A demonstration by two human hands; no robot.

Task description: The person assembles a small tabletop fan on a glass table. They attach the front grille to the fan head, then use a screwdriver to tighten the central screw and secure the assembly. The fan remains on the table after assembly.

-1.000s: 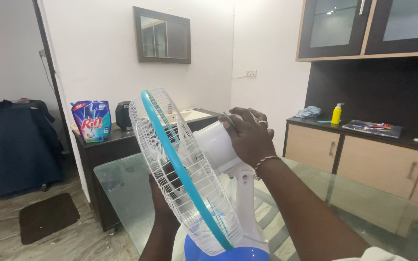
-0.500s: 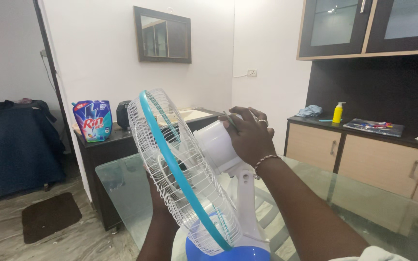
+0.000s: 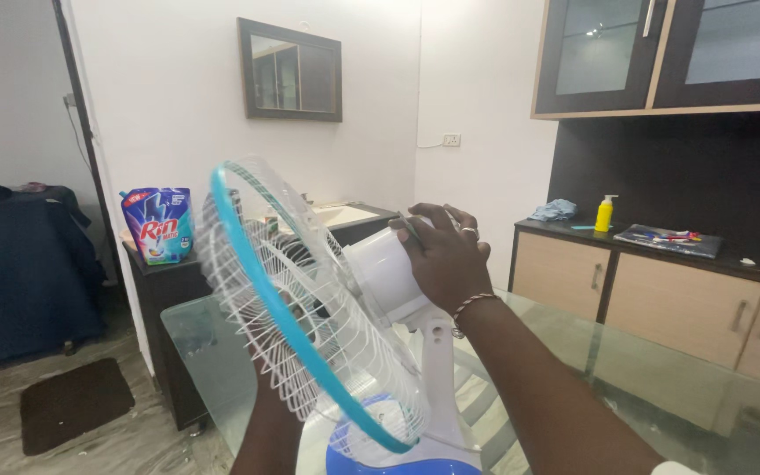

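A white table fan with a wire grille [image 3: 327,352] and a teal rim [image 3: 252,273] stands on a blue base [image 3: 398,464] on a glass table [image 3: 661,378]. My right hand [image 3: 442,255] grips the white motor housing [image 3: 380,274] from behind, and a thin dark tool sticks out between its fingers. My left hand [image 3: 276,339] is on the far side of the grille, seen only through the wires, and holds the front of the grille. Its forearm [image 3: 266,435] rises from the bottom edge.
A dark counter [image 3: 164,273] with a detergent pouch [image 3: 156,224] and a sink stands behind the table. Low wooden cabinets [image 3: 661,290] on the right carry a yellow bottle [image 3: 604,214] and a cloth [image 3: 554,209]. A dark mat [image 3: 72,400] lies on the floor.
The fan head has swung to the left, so the teal rim and grille now sit further left. My right hand stays on the motor housing and my left hand moved with the grille.
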